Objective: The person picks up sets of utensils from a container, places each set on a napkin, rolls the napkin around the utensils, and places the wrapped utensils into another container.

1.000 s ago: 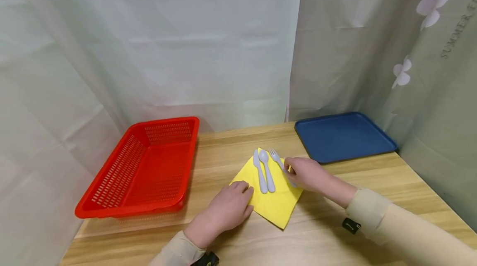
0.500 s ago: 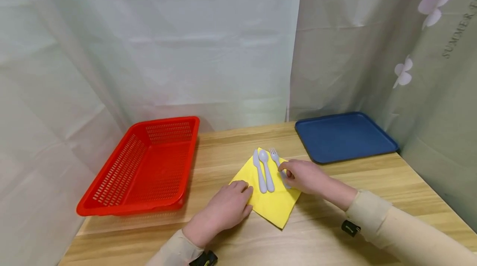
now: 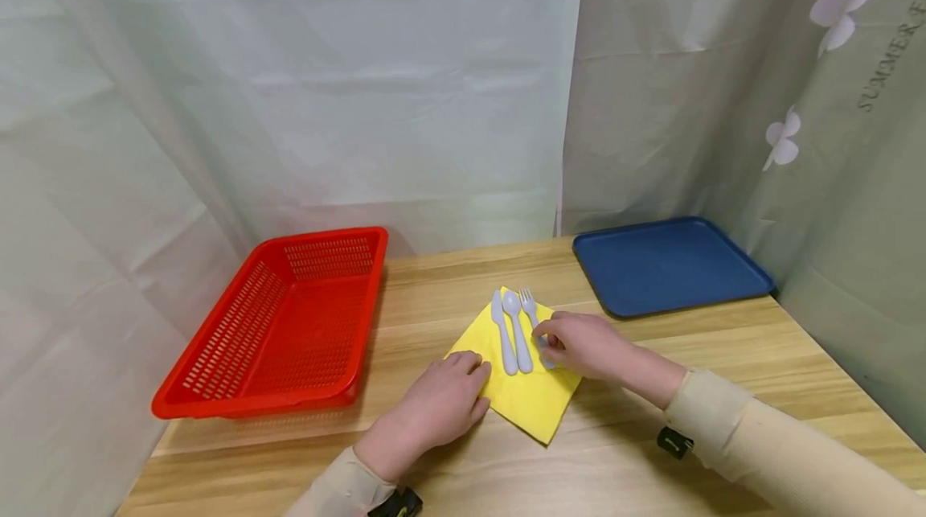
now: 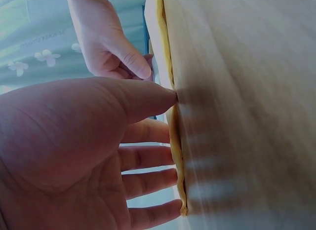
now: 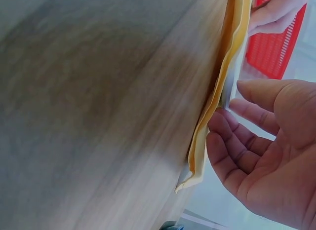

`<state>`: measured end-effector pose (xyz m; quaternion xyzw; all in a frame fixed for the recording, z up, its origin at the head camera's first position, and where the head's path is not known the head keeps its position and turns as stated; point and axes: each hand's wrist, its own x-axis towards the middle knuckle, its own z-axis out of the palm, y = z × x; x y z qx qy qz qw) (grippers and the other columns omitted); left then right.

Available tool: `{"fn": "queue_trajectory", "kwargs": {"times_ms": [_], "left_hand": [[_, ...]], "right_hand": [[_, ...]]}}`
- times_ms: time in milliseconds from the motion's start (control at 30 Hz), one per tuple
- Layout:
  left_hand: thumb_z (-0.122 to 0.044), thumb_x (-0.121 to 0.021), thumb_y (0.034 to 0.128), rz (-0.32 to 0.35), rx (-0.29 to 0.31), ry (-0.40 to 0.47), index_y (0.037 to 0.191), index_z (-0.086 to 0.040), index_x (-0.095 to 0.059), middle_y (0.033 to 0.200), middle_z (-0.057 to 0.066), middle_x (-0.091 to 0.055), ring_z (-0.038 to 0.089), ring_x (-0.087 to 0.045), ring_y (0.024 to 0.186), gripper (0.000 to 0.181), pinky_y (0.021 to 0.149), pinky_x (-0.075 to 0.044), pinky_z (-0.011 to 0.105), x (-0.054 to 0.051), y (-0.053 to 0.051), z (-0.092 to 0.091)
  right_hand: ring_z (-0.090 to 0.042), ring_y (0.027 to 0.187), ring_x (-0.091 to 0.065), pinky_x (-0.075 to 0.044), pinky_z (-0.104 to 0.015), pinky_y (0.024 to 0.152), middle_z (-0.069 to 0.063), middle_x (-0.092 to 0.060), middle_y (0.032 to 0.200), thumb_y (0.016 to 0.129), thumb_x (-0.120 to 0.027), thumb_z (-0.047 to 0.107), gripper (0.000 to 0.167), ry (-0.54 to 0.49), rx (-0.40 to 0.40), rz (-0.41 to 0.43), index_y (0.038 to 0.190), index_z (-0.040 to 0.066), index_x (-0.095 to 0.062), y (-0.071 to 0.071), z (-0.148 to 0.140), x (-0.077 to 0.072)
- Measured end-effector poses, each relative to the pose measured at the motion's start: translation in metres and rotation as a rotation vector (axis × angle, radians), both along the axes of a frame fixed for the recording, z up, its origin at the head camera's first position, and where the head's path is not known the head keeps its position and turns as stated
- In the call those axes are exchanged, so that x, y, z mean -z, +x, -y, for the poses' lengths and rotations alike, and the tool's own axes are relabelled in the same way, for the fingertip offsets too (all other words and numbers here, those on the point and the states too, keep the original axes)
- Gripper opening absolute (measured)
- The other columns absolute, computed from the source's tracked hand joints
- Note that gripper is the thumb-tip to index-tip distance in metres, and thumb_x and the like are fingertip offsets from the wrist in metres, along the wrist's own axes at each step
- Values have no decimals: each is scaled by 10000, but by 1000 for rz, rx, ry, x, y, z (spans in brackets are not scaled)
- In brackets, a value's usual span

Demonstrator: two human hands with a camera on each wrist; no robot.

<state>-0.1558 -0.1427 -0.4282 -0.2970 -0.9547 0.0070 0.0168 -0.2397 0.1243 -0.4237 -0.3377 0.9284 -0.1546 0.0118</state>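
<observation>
A yellow napkin (image 3: 531,404) lies on the table with a pale purple knife (image 3: 503,334), spoon (image 3: 518,332) and fork (image 3: 528,304) side by side on it. My right hand (image 3: 586,344) pinches the fork's handle between thumb and fingers, hiding part of it. At the napkin's left corner rests my left hand (image 3: 437,400), palm down. The left wrist view shows that hand's fingers (image 4: 148,184) spread and touching the napkin edge (image 4: 177,141). In the right wrist view, the curled fingers of my right hand (image 5: 266,141) are at the napkin (image 5: 217,96).
A red perforated basket (image 3: 311,332) stands on the left of the wooden table (image 3: 434,292). At the back right lies a blue tray (image 3: 669,264). Pale curtains (image 3: 405,99) surround the table's back and sides.
My right hand has moved slightly left with the fork, which now lies closer to the spoon and more nearly parallel to it. My left hand has stayed at the napkin's corner.
</observation>
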Motion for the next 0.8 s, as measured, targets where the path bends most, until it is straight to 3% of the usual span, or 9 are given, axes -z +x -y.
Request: {"fn": "queue_trajectory", "kwargs": {"times_ms": [533, 800], "left_hand": [[-314, -762, 1045, -3, 2, -8, 1426, -31, -697, 1376, 131, -651, 326, -628, 1303, 479, 1046, -558, 518, -2, 1, 0], [-312, -758, 1046, -2, 1, -9, 1422, -35, -697, 1369, 125, -650, 321, -629, 1300, 471, 1036, -563, 508, -2, 0, 0]], "right_hand": [[-75, 704, -500, -465, -270, 647, 37, -605, 873, 987, -831, 135, 170, -27, -67, -46, 1152, 111, -800, -2, 2, 4], [-76, 730, -526, -485, -269, 667, 21, -642, 912, 980, -839, 125, 202, -34, -57, -44, 1177, 102, -800, -1, 2, 5]]}}
